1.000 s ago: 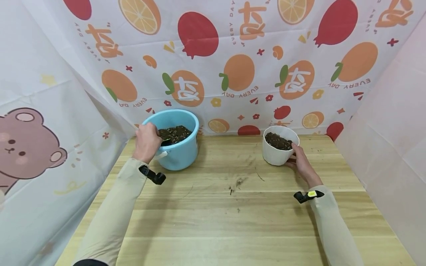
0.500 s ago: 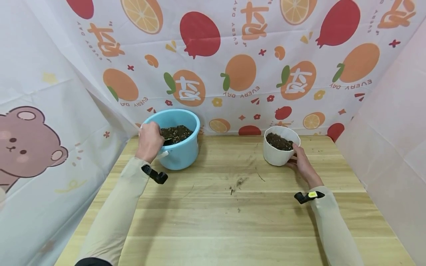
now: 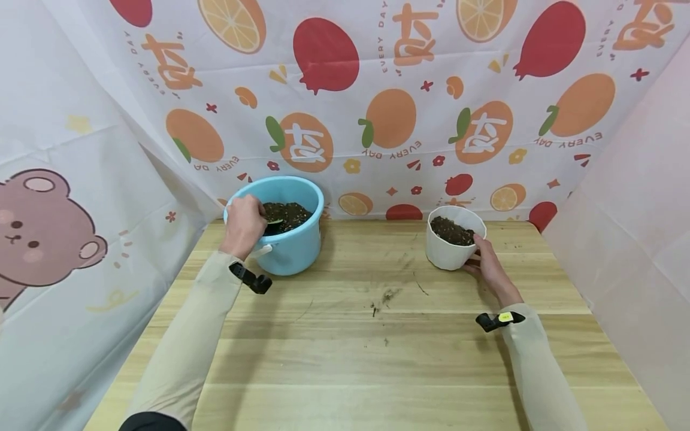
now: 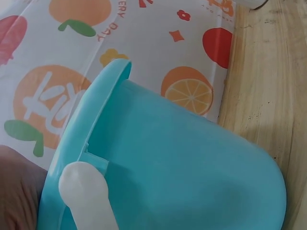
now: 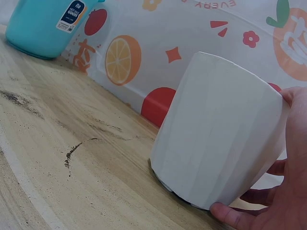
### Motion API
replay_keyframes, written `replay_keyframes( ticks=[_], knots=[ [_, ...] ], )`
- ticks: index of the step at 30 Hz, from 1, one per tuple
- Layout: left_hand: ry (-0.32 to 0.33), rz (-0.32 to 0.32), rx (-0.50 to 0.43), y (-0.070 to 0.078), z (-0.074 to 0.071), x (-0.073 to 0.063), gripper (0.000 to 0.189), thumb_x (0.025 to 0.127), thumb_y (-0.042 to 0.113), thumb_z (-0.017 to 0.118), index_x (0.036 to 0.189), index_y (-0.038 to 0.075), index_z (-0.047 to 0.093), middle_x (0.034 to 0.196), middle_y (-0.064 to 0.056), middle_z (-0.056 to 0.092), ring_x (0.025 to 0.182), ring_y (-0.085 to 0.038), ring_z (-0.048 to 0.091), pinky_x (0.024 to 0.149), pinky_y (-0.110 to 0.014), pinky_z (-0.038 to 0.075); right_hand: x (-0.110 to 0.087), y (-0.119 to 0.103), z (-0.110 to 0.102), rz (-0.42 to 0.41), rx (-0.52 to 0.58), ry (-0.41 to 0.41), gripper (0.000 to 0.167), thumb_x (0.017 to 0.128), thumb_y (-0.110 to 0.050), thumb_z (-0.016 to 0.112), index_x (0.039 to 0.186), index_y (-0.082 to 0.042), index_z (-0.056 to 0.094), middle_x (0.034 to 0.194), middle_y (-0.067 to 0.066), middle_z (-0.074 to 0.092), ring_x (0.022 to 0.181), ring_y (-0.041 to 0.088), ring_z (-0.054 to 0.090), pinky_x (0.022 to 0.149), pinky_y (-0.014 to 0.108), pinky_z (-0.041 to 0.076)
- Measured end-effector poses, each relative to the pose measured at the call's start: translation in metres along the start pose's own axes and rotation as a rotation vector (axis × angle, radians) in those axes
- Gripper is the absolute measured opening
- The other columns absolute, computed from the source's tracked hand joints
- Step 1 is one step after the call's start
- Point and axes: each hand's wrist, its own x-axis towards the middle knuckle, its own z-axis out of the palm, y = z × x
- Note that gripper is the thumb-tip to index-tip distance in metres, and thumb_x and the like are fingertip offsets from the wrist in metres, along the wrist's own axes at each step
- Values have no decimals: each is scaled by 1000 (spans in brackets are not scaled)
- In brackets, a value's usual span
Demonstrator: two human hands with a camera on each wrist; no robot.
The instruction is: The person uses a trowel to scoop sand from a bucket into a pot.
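Observation:
My left hand (image 3: 245, 224) reaches over the near left rim of a light blue bucket (image 3: 291, 254) with dark soil (image 3: 291, 215) in it. Its curled fingers hold a small trowel (image 3: 274, 226); only a dark, green-edged bit of the blade shows at the soil, and the handle is hidden by the hand. On the right, a white flower pot (image 3: 446, 254) stands on the table, also with soil inside. My right hand (image 3: 489, 263) grips the pot's right side, thumb at the rim and fingers low around the wall, as the right wrist view (image 5: 292, 177) confirms.
Soil crumbs (image 3: 388, 295) and dark streaks mark the wooden table (image 3: 345, 359) between bucket and pot. A fruit-print cloth (image 3: 345, 131) hangs right behind both containers. A white bucket-handle end (image 4: 84, 187) juts from the bucket's near side.
The left hand has shifted slightly at the bucket, and a bit more of the trowel's blade with its green edge shows. The right hand and the pot stay in place.

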Motion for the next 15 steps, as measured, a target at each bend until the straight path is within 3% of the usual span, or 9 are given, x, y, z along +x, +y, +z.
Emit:
replay_keyframes(
  ticks=[4, 6, 13, 15],
  knots=[
    [18, -36, -23, -3, -1, 0, 24, 78, -11, 53, 59, 2, 60, 51, -6, 46, 57, -23, 41, 62, -37, 40, 0, 1, 1, 4, -5, 3, 81, 103, -67, 12, 163, -12, 4, 158, 29, 22, 133, 39, 45, 114, 54, 44],
    [21, -47, -50, -4, -1, 0, 28, 78, -10, 52, 54, 4, 54, 49, -4, 39, 55, -22, 37, 60, -38, 38, 1, 1, 0, 2, -9, 7, 82, 103, -67, 13, 163, -12, 5, 157, 29, 23, 130, 37, 46, 112, 52, 46],
    [61, -100, -82, -5, -3, 0, 37, 77, -9, 53, 49, 13, 40, 48, 3, 26, 52, -20, 28, 70, -42, 40, 2, 1, -1, -3, -3, 2, 82, 103, -67, 14, 163, -13, 5, 158, 28, 22, 130, 37, 46, 111, 51, 47],
    [58, -123, -86, -4, -3, 1, 38, 77, -9, 51, 49, 14, 37, 49, 4, 22, 50, -19, 25, 66, -41, 40, 2, 1, -1, -1, -2, 2, 81, 103, -66, 13, 163, -12, 4, 158, 28, 22, 131, 37, 45, 111, 51, 47]
  ],
)
